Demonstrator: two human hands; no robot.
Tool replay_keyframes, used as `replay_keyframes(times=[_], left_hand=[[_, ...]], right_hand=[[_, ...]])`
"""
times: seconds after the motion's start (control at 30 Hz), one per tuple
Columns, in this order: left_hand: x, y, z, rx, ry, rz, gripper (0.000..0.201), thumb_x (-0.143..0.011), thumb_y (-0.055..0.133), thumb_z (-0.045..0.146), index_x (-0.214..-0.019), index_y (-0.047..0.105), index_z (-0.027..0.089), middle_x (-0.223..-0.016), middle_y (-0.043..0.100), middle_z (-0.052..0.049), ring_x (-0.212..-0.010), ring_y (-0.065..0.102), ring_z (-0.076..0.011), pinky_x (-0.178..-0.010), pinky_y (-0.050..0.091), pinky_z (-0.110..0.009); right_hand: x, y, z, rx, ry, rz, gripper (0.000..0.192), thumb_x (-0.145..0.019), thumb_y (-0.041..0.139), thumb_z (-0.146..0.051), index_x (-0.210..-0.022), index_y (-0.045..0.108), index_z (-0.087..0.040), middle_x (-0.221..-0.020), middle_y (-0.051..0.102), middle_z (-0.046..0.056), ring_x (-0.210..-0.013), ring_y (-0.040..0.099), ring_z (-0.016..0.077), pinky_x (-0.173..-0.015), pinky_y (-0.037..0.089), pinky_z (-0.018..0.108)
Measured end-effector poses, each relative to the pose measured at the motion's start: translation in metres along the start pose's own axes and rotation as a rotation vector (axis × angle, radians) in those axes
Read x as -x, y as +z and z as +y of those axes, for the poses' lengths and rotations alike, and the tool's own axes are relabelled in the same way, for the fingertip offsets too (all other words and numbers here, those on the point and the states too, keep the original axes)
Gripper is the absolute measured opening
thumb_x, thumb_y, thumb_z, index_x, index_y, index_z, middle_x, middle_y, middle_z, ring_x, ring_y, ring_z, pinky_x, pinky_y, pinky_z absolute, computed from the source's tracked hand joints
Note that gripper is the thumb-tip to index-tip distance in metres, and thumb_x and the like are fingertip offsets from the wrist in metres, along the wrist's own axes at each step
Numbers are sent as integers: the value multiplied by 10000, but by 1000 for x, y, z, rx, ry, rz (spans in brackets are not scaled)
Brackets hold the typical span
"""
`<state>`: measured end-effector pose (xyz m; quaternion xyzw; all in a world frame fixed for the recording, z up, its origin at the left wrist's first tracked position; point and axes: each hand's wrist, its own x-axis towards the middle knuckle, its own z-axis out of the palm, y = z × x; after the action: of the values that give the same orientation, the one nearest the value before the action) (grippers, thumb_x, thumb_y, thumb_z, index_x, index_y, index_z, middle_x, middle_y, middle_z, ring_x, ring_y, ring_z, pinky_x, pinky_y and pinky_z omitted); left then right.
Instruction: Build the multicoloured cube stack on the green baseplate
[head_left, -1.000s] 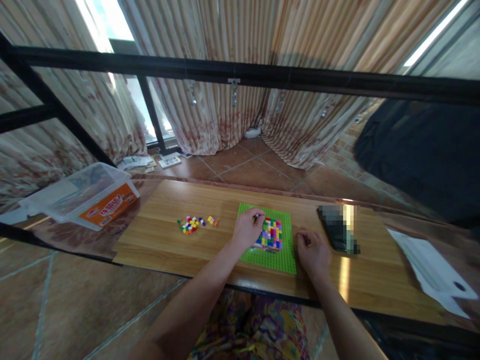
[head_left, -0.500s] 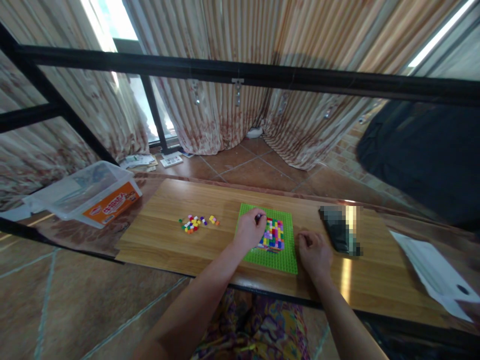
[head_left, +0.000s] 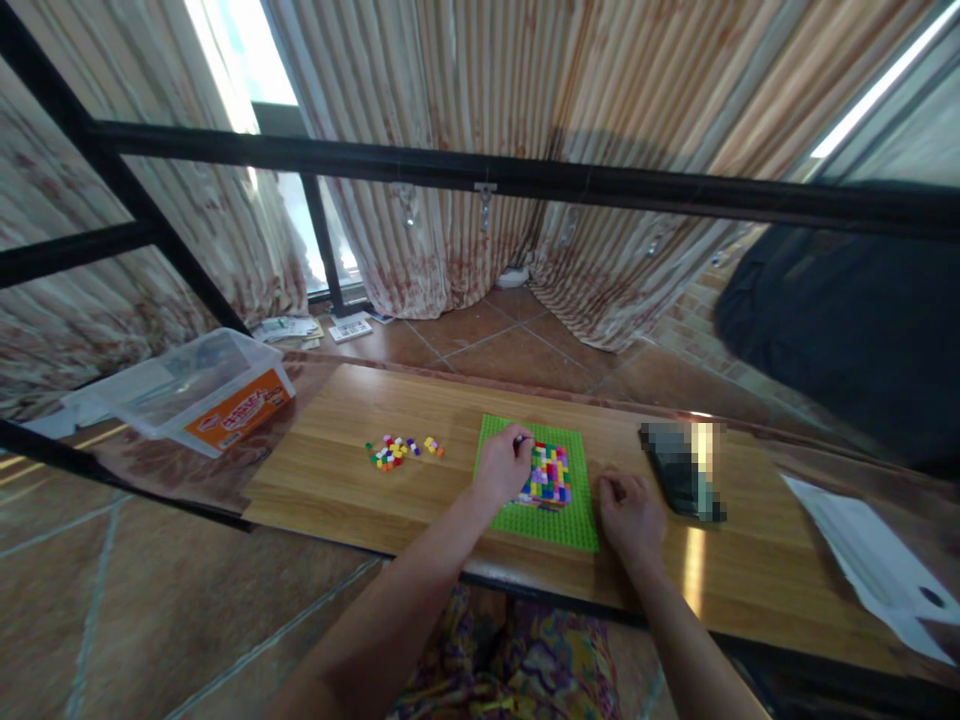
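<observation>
My left hand (head_left: 504,468) is over the left part of a green studded baseplate (head_left: 551,530), its fingertips pinched on a small dark purple toy brick (head_left: 524,438). Beside those fingers, a block of many-coloured toy bricks (head_left: 551,474) is built up on the baseplate; my hand covers its left edge. My right hand (head_left: 634,515) rests on the table just right of the baseplate, fingers curled in, with nothing seen in them. Loose small bricks (head_left: 390,453) in several colours lie on the table to the left.
On the wooden table (head_left: 330,480), a dark, partly pixelated flat object (head_left: 679,480) lies beyond my right hand. White sheet-like material (head_left: 870,550) is at the right end. A clear plastic bin (head_left: 187,385) with an orange label stands at the left. A black metal bar (head_left: 420,165) crosses ahead.
The view has shifted slightly, so everything sits a little lower and mostly further right. My left hand stays at the block with the small brick pinched; my right hand keeps its place.
</observation>
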<state>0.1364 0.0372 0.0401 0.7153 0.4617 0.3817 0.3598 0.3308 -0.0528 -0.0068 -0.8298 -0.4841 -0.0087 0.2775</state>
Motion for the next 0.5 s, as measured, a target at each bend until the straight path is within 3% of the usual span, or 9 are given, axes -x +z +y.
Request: replay_keyframes(times=[0.27, 0.5], left_hand=[[10, -7, -8, 97, 24, -31, 270, -861, 457, 181, -1108, 568, 181, -1091, 653, -66, -1006, 605, -176, -929, 463, -341], [53, -30, -33, 84, -5, 66, 400, -852, 545, 322, -1219, 494, 170, -1187, 606, -113, -1113, 570, -221, -979, 454, -406]], right_hand=[[0, -2, -2, 14, -3, 1, 307, -842, 442, -350, -903, 693, -184, -912, 619, 54, -719, 508, 136, -607, 299, 252], [0, -2, 0, -21, -12, 10, 312, -828, 444, -362, -889, 690, -180, -932, 632, 62, -718, 526, 140, -615, 323, 258]])
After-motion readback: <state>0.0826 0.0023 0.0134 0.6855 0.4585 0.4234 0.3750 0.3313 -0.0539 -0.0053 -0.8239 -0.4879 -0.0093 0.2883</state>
